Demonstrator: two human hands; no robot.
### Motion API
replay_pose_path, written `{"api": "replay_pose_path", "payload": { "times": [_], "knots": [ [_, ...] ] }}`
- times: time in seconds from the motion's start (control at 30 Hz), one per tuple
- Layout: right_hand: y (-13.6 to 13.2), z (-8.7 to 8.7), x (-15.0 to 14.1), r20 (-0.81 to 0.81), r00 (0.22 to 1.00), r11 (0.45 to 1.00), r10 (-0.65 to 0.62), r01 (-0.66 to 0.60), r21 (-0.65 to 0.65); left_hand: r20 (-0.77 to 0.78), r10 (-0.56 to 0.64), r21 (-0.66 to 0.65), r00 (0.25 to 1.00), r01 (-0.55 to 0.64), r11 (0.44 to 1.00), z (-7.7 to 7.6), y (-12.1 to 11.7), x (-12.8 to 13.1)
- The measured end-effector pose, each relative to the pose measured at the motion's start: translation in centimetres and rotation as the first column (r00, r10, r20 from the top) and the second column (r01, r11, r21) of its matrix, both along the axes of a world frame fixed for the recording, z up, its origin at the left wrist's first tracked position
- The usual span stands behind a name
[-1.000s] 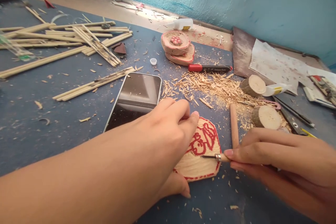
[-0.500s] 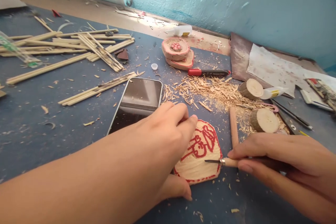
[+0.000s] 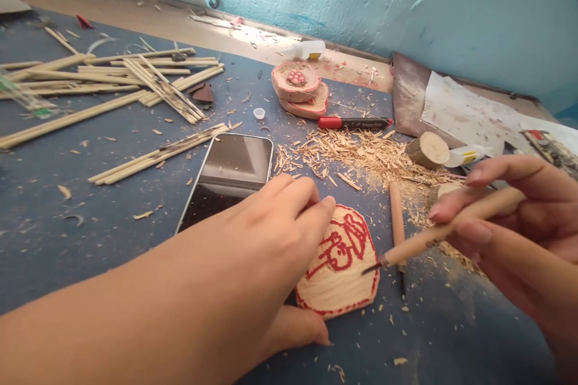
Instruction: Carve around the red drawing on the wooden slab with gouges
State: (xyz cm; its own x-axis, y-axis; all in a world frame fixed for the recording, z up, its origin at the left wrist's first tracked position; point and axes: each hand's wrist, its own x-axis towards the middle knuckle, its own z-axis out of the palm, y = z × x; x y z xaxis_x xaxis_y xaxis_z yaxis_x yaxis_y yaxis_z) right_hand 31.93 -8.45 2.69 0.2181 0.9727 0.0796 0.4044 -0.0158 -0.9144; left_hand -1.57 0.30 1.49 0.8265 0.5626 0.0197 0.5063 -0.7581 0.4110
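A flat wooden piece with a red outline and a red drawing lies on the dark blue table. My left hand grips its left edge, fingertips on top and thumb at the near side. In my right hand is a wood carving tool, its handle pinched between thumb and fingers. The thin dark blade slants down over the right part of the wooden piece; whether it touches I cannot tell. A second carving tool lies just right of the piece. Beyond my left hand rests a phone.
Wood shavings spread behind the piece, beside a red-and-black marker. Two stacked carved wood pieces stand further back. Cut log pieces are at the right. Many wooden sticks lie at the left. A blue wall closes the back.
My right hand has risen and turned, so the carving tool now slants steeply instead of lying nearly level. My left hand stays on the wooden piece; the view has shifted slightly.
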Motion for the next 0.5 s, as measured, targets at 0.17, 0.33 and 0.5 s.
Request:
{"api": "replay_pose_path", "payload": {
  "times": [0.17,0.33,0.5],
  "knots": [
    [0.6,-0.4,-1.6,0.024,0.999,0.996,0.032,-0.034,0.077,-0.016,-0.035,0.073,0.999,0.036,0.997,0.7,-0.2,0.6],
    [0.7,0.0,-3.2,0.096,0.993,0.985,0.069,-0.083,0.151,-0.012,-0.033,0.117,0.999,0.034,0.993,0.4,-0.7,1.0],
    [0.6,0.0,-3.8,0.079,0.996,0.986,0.033,-0.045,0.161,0.084,-0.012,0.230,0.996,-0.008,0.973,-1.4,-1.6,1.3]
  ]
}}
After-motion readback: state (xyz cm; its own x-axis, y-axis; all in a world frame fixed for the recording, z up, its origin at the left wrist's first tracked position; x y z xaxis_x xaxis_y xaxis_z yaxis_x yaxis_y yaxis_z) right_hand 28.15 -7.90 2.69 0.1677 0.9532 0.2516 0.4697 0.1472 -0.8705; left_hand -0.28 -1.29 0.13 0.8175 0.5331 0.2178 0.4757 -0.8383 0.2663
